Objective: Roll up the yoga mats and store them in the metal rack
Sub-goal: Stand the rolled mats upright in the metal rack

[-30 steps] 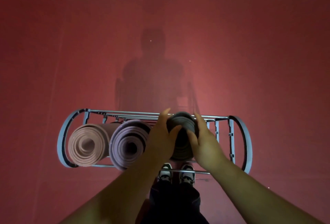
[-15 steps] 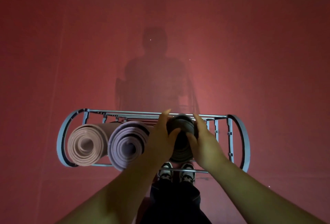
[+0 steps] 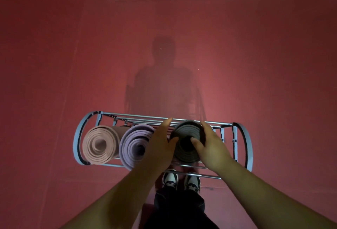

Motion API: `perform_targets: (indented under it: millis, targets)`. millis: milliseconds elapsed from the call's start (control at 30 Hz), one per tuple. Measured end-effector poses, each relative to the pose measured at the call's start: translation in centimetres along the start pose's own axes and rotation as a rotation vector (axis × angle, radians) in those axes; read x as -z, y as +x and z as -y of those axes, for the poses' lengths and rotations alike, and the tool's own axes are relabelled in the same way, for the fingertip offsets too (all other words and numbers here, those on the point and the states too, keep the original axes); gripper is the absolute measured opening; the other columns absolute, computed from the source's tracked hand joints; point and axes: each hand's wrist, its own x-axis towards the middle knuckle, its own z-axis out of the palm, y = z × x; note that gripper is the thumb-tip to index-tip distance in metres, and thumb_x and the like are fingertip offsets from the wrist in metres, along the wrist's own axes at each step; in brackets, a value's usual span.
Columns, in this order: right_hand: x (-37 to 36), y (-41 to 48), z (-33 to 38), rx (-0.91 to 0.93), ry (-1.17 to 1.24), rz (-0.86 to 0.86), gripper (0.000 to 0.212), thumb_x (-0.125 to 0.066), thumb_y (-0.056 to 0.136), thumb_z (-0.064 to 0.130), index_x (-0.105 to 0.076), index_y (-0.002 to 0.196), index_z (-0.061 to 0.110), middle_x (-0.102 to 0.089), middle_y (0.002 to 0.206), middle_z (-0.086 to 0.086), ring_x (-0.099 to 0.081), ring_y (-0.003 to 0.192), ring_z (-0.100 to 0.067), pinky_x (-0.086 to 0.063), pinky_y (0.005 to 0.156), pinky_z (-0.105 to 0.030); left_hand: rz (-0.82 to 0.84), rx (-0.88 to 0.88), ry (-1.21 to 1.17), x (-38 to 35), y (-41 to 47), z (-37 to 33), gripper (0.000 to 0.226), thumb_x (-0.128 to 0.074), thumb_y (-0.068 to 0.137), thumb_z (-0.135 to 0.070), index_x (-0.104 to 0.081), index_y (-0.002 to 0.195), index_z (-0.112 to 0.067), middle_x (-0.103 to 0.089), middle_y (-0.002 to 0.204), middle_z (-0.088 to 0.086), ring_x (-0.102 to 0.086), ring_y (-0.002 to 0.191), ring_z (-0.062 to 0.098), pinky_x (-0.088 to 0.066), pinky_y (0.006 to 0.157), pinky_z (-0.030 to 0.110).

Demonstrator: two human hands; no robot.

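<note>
Reaching down with both arms, the left hand [image 3: 160,146] and the right hand [image 3: 212,146] curl round the sides of the dark rolled mat [image 3: 186,135], thumbs on its top end. It stands in the metal rack [image 3: 248,146], next to the purple mat [image 3: 135,144] and the pink mat [image 3: 99,144]

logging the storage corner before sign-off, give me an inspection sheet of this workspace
surface: plain red floor, dimly lit.
job's things: silver metal wire rack holds a rolled pink foam mat at its left end, a rolled lilac foam mat beside that, then a rolled dark grey foam mat, all seen end-on.
clutter: nothing seen.
grippers: left hand and right hand grip the dark grey mat's near end from either side, thumbs on its end face.
cables: nothing seen.
surroundings: the person's shadow on the floor beyond the rack; white-and-black shoes and dark trousers below.
</note>
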Motion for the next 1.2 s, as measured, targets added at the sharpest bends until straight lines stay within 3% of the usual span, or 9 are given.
perform_targets:
  millis: [67,200,333,433,533,667,800,1067,1200]
  targets:
    - [0.7,-0.3,1.2,-0.002,-0.055,-0.002,0.064,-0.064,0.098,0.032,-0.035,0.154,0.020,-0.050,0.149,0.000,-0.045,0.136,-0.019,-0.030,0.100,-0.018,-0.003,0.019,-0.035,1.5,-0.7,-0.3,0.067,-0.063,0.093,-0.037,-0.036,0.153,-0.024,-0.064,0.131,0.008,-0.058,0.124,0.021,-0.044,0.107,0.042]
    - [1.5,-0.4,5.4,0.093,-0.189,-0.008,0.075,-0.069,0.093,0.037,-0.034,0.156,0.015,-0.040,0.158,-0.008,-0.036,0.145,-0.025,-0.027,0.118,-0.032,-0.158,0.060,-0.060,5.4,-2.4,-0.2,0.061,-0.071,0.087,-0.020,-0.051,0.145,-0.013,-0.062,0.099,-0.017,-0.061,0.094,-0.011,-0.042,0.085,0.006]
    - [0.8,-0.4,11.6,0.263,-0.293,0.030,0.076,-0.071,0.091,0.040,-0.038,0.155,0.015,-0.040,0.159,-0.011,-0.035,0.147,-0.026,-0.025,0.122,-0.034,-0.274,0.065,-0.015,10.6,-5.5,1.3,0.069,-0.071,0.081,-0.023,-0.050,0.146,-0.015,-0.059,0.138,0.003,-0.053,0.125,0.016,-0.037,0.106,0.023]
    - [-1.0,-0.9,17.4,0.394,-0.354,0.079,0.076,-0.072,0.091,0.041,-0.038,0.155,0.015,-0.037,0.161,-0.010,-0.031,0.150,-0.025,-0.019,0.121,-0.029,-0.348,0.121,-0.067,15.6,-7.9,2.6,0.071,-0.062,0.080,-0.042,-0.047,0.148,-0.027,-0.052,0.147,-0.004,-0.049,0.133,0.016,-0.035,0.111,0.029]
    - [-4.0,-1.4,23.3,0.505,-0.413,0.141,0.075,-0.072,0.091,0.040,-0.038,0.154,0.017,-0.036,0.161,-0.010,-0.028,0.151,-0.024,-0.018,0.121,-0.028,-0.397,0.080,-0.120,21.1,-10.3,4.9,0.069,-0.062,0.082,-0.034,-0.044,0.149,-0.033,-0.044,0.152,-0.016,-0.045,0.136,0.005,-0.038,0.116,0.035]
    - [-10.0,-2.8,31.3,0.585,-0.449,0.197,0.074,-0.070,0.092,0.043,-0.038,0.154,0.020,-0.032,0.163,-0.007,-0.025,0.152,-0.020,-0.016,0.121,-0.025,-0.525,0.146,-0.021,28.6,-14.0,9.5,0.070,-0.067,0.089,-0.037,-0.040,0.153,-0.024,-0.044,0.153,-0.002,-0.035,0.143,0.013,-0.020,0.114,0.018]
    - [-18.1,-5.1,39.2,0.660,-0.520,0.291,0.075,-0.066,0.091,0.048,-0.038,0.155,0.019,-0.029,0.164,-0.010,-0.024,0.153,-0.022,-0.016,0.121,-0.025,-0.630,0.207,-0.039,36.2,-18.6,15.8,0.074,-0.061,0.087,-0.048,-0.038,0.154,-0.025,-0.044,0.154,0.000,-0.035,0.143,0.014,-0.019,0.115,0.018]
    - [-37.5,-12.0,52.6,0.849,-0.664,0.495,0.076,-0.068,0.090,0.045,-0.035,0.156,0.023,-0.025,0.166,-0.007,-0.023,0.153,-0.018,-0.019,0.121,-0.024,-0.854,0.434,-0.098,46.6,-32.1,30.2,0.073,-0.070,0.092,-0.038,-0.036,0.154,-0.024,-0.043,0.153,0.000,-0.036,0.143,0.015,-0.021,0.114,0.018]
    - [-46.3,-15.9,56.5,0.956,-0.776,0.608,0.078,-0.067,0.089,0.050,-0.033,0.156,0.029,-0.021,0.167,-0.003,-0.023,0.153,-0.019,-0.024,0.122,-0.029,-0.932,0.585,-0.093,47.6,-39.5,35.9,0.080,-0.055,0.087,-0.061,-0.038,0.154,-0.020,-0.045,0.153,0.007,-0.038,0.143,0.025,-0.027,0.117,0.029]
